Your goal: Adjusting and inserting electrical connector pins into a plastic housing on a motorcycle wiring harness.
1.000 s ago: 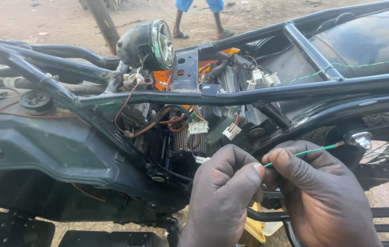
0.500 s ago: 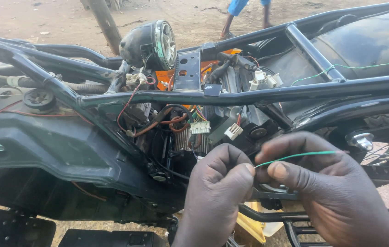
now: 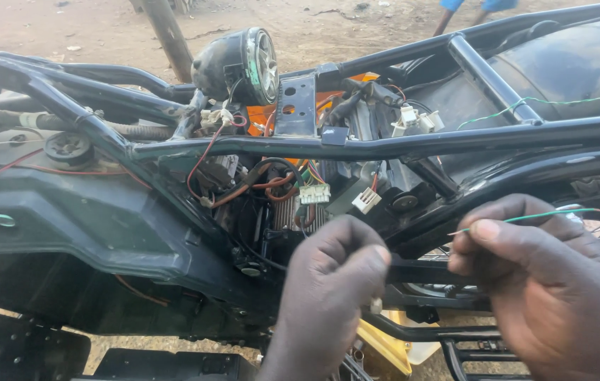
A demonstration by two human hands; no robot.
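Green wire, outdoors on bare dirt ground.
Right hand fingers pinch it beside black motorcycle frame; left hand fingers curled closed.

Green wire, black frame

Left hand at 6 o'clock, right hand at 4 o'clock, open gap between them. Green wire runs from right hand toward 3 o'clock, crossing that side. Frame tube bars way at 12 o'clock, above wiring bay. Bay itself crowded: 2 white plugs, red wire loop at 10 o'clock. Black panel blocks 9 o'clock. Headlamp at 11 o'clock above tube.
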